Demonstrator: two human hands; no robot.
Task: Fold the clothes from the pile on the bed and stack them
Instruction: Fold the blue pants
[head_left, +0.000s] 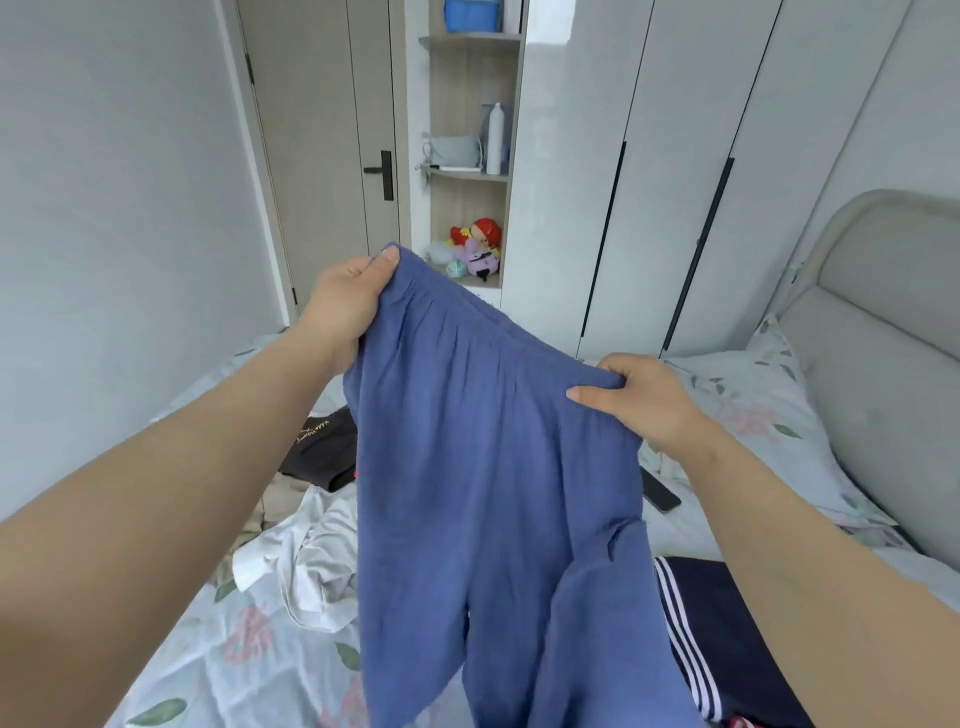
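Head view: on my feed I looked down along two bare forearms at one pair of blue trousers (493, 493) held up over the bed (223, 654).
Trousers, look: plain mid-blue, soft and slightly crinkled cloth, with a gathered elastic waistband along the top. Two legs hung down, and the right one was bunched and twisted low in the frame.
Trousers, place: in the air between the two hands. The waistband was stretched on a slope from upper left to lower right, and the legs hung in front of the clothes on the bed.
Left hand (348, 301): it pinched the left corner of the waistband, thumb on top. Its fingers were hidden behind the cloth.
Right hand (639, 400): it gripped the right end of the waistband, thumb pressed on the near face and fingers curled over the band.
Count, hands: two, both on the waistband.
Count, clothes: four that I could see. One was held up and three lay on the floral sheet: a crumpled white garment (306, 566), a black garment (322, 447) with pale lettering, and a navy garment (727, 623) with white stripes.
Count, other things: one dark phone (660, 493) lay on the sheet just beside the trousers' right edge. One floral pillow (753, 405) sat against the padded headboard (883, 312).
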